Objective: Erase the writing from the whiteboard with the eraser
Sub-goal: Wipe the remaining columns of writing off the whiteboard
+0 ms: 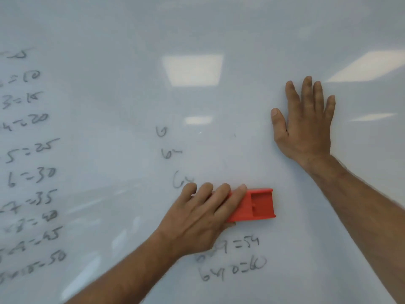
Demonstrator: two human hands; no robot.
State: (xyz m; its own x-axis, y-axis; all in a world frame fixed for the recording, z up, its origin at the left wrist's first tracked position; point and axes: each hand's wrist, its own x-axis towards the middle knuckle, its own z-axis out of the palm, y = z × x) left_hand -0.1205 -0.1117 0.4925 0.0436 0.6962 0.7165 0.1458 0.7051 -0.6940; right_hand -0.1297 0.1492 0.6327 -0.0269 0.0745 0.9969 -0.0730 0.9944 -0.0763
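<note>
The whiteboard [219, 29] fills the whole view. My left hand [201, 216] presses a red eraser [256, 205] flat against it at lower centre, fingers over its left half. Under the eraser remain two lines of black writing [234, 260], reading about "=54" and "=60". Three partial "6" marks [168, 154] stand above my left hand. A column of multiplication sums [32, 172] runs down the left edge. My right hand [304, 123] lies flat on the board at the right, fingers spread upward, holding nothing.
Ceiling lights reflect as bright patches [192, 69] on the glossy board. The band between the "6" marks and my right hand shows only faint smears.
</note>
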